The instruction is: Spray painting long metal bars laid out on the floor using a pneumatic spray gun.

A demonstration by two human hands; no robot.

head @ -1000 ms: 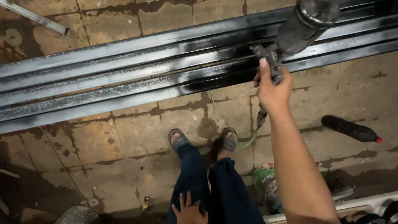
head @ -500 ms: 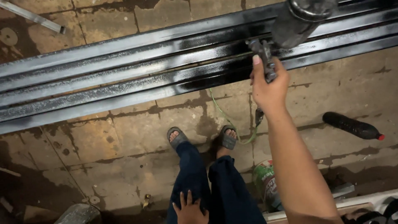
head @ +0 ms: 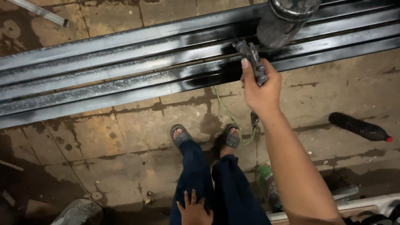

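Note:
My right hand (head: 260, 89) grips a grimy spray gun (head: 252, 60) with a dark metal cup (head: 285, 18) on top, held over several long black-painted metal bars (head: 125, 71) lying across the floor. The paint looks wet and glossy near the gun, dull and speckled further left. A thin green hose (head: 227, 112) hangs from the gun down to the floor. My left hand (head: 193, 208) rests flat on my left thigh, fingers spread, holding nothing. My feet in grey sandals (head: 181, 135) stand just below the bars.
A dark bottle with a red cap (head: 360, 127) lies on the stained tile floor at the right. A green can (head: 266, 183) stands by my right leg. A grey cylinder (head: 77, 212) sits at the bottom left, a light metal strip (head: 39, 10) at top left.
My right hand with the spray gun has moved leftward along the bars, and the glossy wet patch now reaches further left. The left hand stays on the thigh.

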